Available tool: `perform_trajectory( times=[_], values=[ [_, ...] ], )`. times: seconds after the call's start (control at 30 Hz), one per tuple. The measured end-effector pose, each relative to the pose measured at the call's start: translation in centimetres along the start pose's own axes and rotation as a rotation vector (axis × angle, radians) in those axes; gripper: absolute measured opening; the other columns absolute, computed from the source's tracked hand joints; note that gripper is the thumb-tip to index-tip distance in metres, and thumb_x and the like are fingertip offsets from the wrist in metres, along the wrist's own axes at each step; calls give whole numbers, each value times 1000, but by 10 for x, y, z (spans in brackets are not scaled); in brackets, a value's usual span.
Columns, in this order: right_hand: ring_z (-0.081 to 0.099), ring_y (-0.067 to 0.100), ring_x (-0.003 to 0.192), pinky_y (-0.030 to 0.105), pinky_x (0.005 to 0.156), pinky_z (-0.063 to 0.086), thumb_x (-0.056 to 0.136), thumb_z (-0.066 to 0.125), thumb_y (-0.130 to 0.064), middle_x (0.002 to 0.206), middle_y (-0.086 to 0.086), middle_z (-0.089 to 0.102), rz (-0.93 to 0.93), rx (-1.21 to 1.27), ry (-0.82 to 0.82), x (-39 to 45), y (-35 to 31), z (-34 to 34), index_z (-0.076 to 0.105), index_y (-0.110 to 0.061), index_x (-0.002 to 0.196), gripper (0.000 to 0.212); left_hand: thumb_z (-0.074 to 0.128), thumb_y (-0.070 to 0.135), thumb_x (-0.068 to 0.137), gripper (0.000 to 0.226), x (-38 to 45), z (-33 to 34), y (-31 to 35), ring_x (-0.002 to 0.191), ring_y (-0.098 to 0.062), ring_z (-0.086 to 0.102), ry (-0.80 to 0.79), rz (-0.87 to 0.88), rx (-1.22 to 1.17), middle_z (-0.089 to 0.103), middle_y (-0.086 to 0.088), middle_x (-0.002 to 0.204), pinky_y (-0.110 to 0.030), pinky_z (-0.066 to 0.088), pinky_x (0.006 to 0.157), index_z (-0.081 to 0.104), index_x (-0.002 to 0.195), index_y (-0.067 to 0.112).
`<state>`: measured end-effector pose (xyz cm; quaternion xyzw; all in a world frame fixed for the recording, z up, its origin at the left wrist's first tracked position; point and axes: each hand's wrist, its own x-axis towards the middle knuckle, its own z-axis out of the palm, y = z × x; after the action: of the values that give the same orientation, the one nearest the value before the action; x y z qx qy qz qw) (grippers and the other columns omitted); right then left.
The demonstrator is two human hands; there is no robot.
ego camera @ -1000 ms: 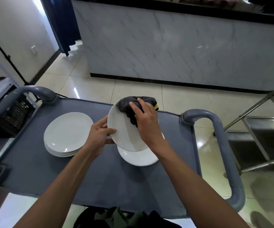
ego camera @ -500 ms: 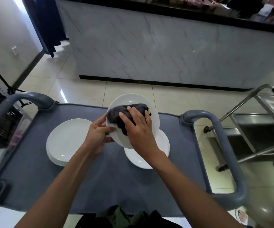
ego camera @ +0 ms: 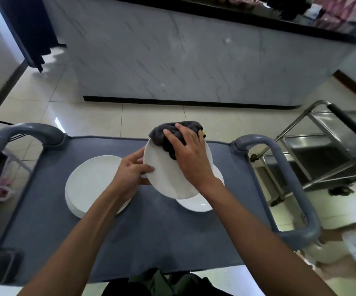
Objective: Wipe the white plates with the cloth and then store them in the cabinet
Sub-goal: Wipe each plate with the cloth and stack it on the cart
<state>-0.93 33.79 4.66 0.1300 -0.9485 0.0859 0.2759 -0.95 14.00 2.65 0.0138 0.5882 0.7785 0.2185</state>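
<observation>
The left hand (ego camera: 133, 170) is pinching the near-left rim of a white plate (ego camera: 164, 174), thumb on its face and fingers curled behind, holding it tilted above the grey cart top (ego camera: 151, 236). The right hand (ego camera: 188, 153) is pressing a bunched dark cloth (ego camera: 166, 135) against the plate's far edge, fingers spread over the fabric. Directly beneath is lying another white plate (ego camera: 196, 204), and a stack of plates (ego camera: 91, 182) is sitting to the left on the cart. The plate looks stiff, glazed and probably slippery, likely to chip if dropped, so a firm rim grip with fingers behind seems the safest hold; the cloth is soft and is bunching easily under the palm. No cabinet is clearly showing; a steel trolley (ego camera: 322, 154) is standing to the right.
</observation>
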Motion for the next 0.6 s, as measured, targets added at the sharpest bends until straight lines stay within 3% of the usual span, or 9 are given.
perform_trajectory(
  times=[0.27,0.4,0.6],
  values=[
    [49,39,126,64,109,31,86,63,5,141,20,51,137,-32,-29,-10,-4,-9,58,-19,138,58,55,-13,81,64,3,-14,4,82,-18,70,70,6,-107,75,-4,107,-38,57,62,70,126,30],
    [42,37,131,60,109,33,84,60,14,145,18,46,160,32,-97,-28,-9,-13,55,-20,142,67,53,-14,81,62,9,-14,10,80,-18,71,122,24,-149,76,-2,104,-36,57,60,71,121,31],
    [40,34,138,59,115,27,79,62,14,148,16,45,137,143,-131,-48,-40,-13,55,-20,142,71,52,-13,86,62,15,-10,11,94,-31,73,144,41,-160,73,-6,118,-43,60,65,62,135,24]
  ],
)
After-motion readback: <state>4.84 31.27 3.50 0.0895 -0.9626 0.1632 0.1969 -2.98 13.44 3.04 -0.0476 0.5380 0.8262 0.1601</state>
